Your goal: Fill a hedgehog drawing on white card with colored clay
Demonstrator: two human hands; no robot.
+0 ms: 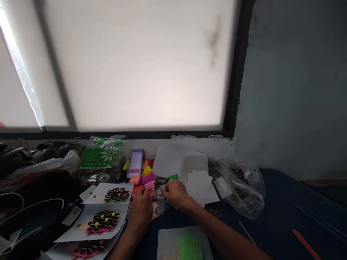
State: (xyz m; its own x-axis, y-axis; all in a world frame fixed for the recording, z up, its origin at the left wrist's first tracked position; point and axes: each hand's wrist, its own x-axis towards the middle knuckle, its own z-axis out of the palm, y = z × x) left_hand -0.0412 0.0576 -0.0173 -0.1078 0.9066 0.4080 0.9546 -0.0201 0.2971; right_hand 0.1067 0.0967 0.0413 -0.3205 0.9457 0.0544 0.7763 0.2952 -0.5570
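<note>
My left hand (141,207) reaches into a pile of colourful clay packets, its curled fingertips at a pink packet (150,186); what they grip is hidden. Beside it, my right hand (175,194) has its fingers pinched together at the edge of crumpled clear plastic wrapping (160,202). A green packet (172,177) lies just behind the right hand. Close in front of me is a white card (166,240) carrying a flattened patch of green clay (190,248). To the left lie cards with seed-covered clay hedgehog shapes (103,221), dotted with small coloured balls.
A phone (136,163) leans at the back among packets. Behind are a green seed bag (101,153) and white paper sheets (179,159). On the right are a clear bag of seeds (241,191), an orange stick (306,244) and a thin metal tool (247,232). Black bags crowd the left.
</note>
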